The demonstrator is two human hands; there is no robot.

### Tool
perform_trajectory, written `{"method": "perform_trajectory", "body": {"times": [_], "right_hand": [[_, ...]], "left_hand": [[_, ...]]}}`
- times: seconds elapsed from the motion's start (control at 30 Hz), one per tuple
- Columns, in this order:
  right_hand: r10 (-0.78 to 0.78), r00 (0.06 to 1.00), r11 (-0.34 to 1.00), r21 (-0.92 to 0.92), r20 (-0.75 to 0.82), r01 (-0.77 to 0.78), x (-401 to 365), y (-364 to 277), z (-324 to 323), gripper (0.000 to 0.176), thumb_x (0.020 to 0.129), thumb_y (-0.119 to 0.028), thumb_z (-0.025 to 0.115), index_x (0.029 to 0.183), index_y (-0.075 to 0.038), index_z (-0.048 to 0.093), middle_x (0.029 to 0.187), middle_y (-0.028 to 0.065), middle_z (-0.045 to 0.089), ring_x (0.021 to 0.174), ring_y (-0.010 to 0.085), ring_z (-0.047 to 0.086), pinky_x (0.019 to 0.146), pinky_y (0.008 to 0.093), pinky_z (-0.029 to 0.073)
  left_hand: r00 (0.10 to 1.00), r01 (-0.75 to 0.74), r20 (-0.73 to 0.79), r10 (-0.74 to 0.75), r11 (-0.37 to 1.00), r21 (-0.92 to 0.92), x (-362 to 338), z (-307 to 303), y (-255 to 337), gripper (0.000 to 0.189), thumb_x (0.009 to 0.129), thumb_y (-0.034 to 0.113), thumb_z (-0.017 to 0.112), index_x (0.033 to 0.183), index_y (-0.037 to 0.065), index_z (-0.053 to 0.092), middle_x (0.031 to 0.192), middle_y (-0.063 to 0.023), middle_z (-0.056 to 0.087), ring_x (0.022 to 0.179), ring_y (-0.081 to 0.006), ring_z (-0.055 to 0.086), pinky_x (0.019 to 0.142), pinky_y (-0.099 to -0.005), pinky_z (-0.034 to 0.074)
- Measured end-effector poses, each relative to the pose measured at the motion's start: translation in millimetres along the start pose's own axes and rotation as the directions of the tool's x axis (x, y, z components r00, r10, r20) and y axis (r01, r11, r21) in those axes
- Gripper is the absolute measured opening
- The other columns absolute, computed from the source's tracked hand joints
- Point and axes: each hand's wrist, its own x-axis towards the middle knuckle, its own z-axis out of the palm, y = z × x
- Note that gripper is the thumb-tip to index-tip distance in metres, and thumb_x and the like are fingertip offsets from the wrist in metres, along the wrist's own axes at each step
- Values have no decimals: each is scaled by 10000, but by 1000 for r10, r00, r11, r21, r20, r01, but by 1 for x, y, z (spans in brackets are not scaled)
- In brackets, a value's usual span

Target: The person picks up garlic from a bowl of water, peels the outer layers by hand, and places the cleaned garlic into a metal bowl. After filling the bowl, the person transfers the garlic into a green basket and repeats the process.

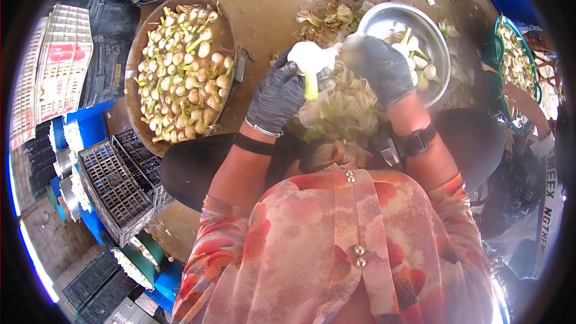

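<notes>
- Patterned shirt (312, 228) lies nearest the camera, sleeves leading out to both hands.
- Farthest left of what matters, a grey crate (111, 174) stands just off the near left edge of the round tub (226, 27).
- Unpeeled bulbs (180, 66) fill the tub, many with stubby green stems; they look firm and should stand a secure grip, though their loose skins could slide under the fingers.
- Left hand (273, 99), gloved, closes round the side of one white bulb (308, 54), with its green stem (311, 86) pointing back toward the body. That bulb is between the tub's right rim and the bowl's left rim.
- Likely light, stiff and smooth, perhaps slippery if damp; it is best taken round its fat middle, as the stem may bend or snap and the cut surface may bruise.
- Skins (342, 108) are heaped in front of the body, papery and limp, better scooped than pinched.
- Right hand (387, 69), also gloved, is beside the bulb and by the bowl's left rim; its fingertips are blurred, so I cannot tell what they grip.
- Steel bowl (384, 19) carries pale bulbs, mostly toward its near right edge.
</notes>
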Motion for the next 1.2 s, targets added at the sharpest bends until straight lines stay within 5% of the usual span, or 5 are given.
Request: {"method": "perform_trajectory", "body": {"times": [0.5, 0.73, 0.87, 1.0, 1.2], "right_hand": [[4, 980, 981, -191, 197, 34, -14, -5, 38, 277, 935, -211, 636, 1169, -64, 609, 886, 16, 638, 736, 88, 600, 670, 234, 518], [197, 931, 724, -686, 307, 73, -24, 5, 42, 268, 906, -282, 628, 944, -17, 638, 828, 142, 673, 749, 273, 635, 722, 364, 505], [672, 592, 216, -883, 444, 417, -33, 12, 55, 291, 962, -294, 506, 1068, -71, 660, 1011, 174, 675, 1007, 363, 621, 840, 410, 495], [664, 593, 81, -833, 455, 548, -18, 65, 13, 385, 913, -401, 509, 983, -77, 703, 1020, 179, 688, 953, 376, 647, 873, 453, 496], [562, 694, 117, -873, 451, 473, -12, 34, 35, 302, 890, -258, 637, 1121, -65, 638, 1074, 156, 659, 995, 341, 632, 878, 400, 498]], "left_hand": [[967, -99, 67, 247, 118, 988, 12, -12, -23, 332, 898, 159, 645, 1202, 42, 586, 1102, -123, 679, 1000, -221, 661, 863, -325, 523], [960, -85, -78, 268, 547, 833, 28, -25, -31, 265, 962, 145, 494, 1203, 92, 588, 1176, -110, 639, 1023, -262, 620, 894, -369, 493], [946, 36, -225, -233, 768, -640, 48, -39, -34, 400, 992, 273, 407, 1347, 108, 489, 1360, -45, 537, 1263, -248, 474, 1044, -459, 363], [978, 175, -151, -146, 963, 205, 97, -14, -63, 270, 948, 162, 486, 1193, 92, 576, 1186, -52, 623, 1052, -222, 588, 870, -366, 476], [915, -117, 204, 348, -256, 960, 113, -103, -50, 218, 932, 152, 509, 1062, 34, 638, 979, -159, 666, 892, -278, 640, 821, -359, 515]]}}
